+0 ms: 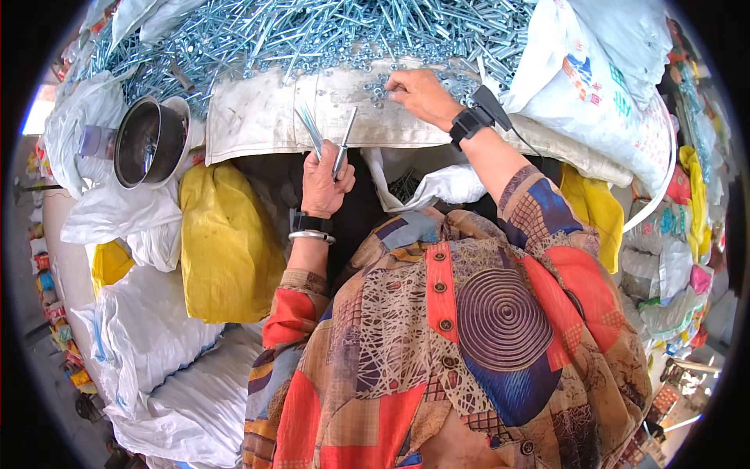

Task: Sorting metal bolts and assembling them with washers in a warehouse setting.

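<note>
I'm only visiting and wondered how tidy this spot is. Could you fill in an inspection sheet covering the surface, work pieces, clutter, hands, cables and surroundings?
Surface: pale cloth, stained, along the front edge.
Work pieces: heap of metal rods behind; loose nuts on the cloth.
Clutter: dark round pan at left, metal bits inside; white printed bag at right.
Hands: left hand grips thin rods and a thicker rod; right hand is by the nuts, its grip unclear.
Cables: thin dark wire by the right wrist's black device.
Surroundings: yellow sack below the cloth; white sacks at lower left.
</note>
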`<state>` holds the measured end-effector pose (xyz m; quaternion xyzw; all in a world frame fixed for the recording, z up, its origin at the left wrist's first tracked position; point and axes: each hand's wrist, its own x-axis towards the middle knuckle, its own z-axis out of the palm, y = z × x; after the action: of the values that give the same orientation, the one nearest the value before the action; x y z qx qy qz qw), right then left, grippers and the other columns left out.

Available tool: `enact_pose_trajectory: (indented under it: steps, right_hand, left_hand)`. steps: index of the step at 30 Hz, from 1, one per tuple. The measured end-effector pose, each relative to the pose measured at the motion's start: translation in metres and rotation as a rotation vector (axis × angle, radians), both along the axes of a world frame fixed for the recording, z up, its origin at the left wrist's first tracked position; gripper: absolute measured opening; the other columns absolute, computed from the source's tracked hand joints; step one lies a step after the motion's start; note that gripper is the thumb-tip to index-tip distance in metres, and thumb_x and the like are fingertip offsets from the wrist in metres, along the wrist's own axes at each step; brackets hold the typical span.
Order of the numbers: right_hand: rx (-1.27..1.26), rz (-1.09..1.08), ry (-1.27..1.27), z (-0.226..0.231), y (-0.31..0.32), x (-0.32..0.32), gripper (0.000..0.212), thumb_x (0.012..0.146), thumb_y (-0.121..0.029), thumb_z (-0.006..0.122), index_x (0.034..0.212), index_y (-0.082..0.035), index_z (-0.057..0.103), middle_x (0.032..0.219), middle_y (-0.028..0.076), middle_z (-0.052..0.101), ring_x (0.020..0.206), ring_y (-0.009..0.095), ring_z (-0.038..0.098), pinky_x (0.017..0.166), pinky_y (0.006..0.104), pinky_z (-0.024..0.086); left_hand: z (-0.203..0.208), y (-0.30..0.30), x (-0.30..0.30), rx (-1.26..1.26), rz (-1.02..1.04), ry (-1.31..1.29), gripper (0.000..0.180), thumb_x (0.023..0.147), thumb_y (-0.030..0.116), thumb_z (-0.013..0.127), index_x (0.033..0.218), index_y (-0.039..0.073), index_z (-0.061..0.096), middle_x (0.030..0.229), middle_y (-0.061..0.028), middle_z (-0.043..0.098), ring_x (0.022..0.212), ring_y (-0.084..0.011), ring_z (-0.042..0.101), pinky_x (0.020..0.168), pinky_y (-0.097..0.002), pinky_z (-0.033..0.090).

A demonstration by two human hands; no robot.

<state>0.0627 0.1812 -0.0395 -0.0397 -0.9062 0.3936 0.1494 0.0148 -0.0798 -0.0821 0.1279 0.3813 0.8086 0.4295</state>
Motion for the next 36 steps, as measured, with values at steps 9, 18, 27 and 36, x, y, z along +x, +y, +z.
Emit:
enact_pose_trajectory:
  steps: [9,18,27,36]
  right_hand:
    - [0.22,-0.084,0.059,-0.003,-0.006,-0.007,0.011,0.076,0.001,0.058,0.086,0.001,0.062,0.078,0.022,0.062,0.079,0.041,0.06,0.072,0.0464,0.048]
    - [0.184,0.004,0.173,-0.01,-0.007,-0.012,0.016,0.073,0.008,0.051,0.086,-0.001,0.059,0.078,0.021,0.061,0.077,0.042,0.059,0.068,0.0454,0.048]
    - [-0.121,-0.077,-0.084,-0.005,-0.006,-0.01,0.022,0.072,0.005,0.057,0.093,0.004,0.061,0.078,0.027,0.063,0.076,0.042,0.064,0.067,0.0453,0.05]
    - [0.251,-0.13,-0.126,-0.004,0.001,-0.018,0.012,0.067,-0.006,0.06,0.067,0.005,0.063,0.075,0.028,0.064,0.08,0.044,0.065,0.072,0.048,0.052]
  left_hand:
    - [-0.003,0.0,0.002,0.03,0.024,-0.033,0.032,0.098,0.038,0.061,0.081,0.014,0.048,0.058,0.002,0.04,0.042,-0.0085,0.031,0.04,-0.026,0.021]
    - [-0.005,0.007,0.007,-0.071,0.013,0.065,0.028,0.096,0.036,0.063,0.084,0.015,0.049,0.059,0.0027,0.039,0.043,-0.0086,0.033,0.041,-0.0247,0.022]
    - [-0.005,0.01,0.008,-0.084,0.024,0.069,0.024,0.097,0.034,0.063,0.088,0.015,0.052,0.06,0.0023,0.041,0.044,-0.0091,0.035,0.041,-0.0251,0.023]
    - [-0.005,0.011,0.008,-0.094,0.011,0.075,0.025,0.096,0.034,0.064,0.087,0.015,0.051,0.061,0.0021,0.042,0.044,-0.0095,0.036,0.041,-0.0247,0.024]
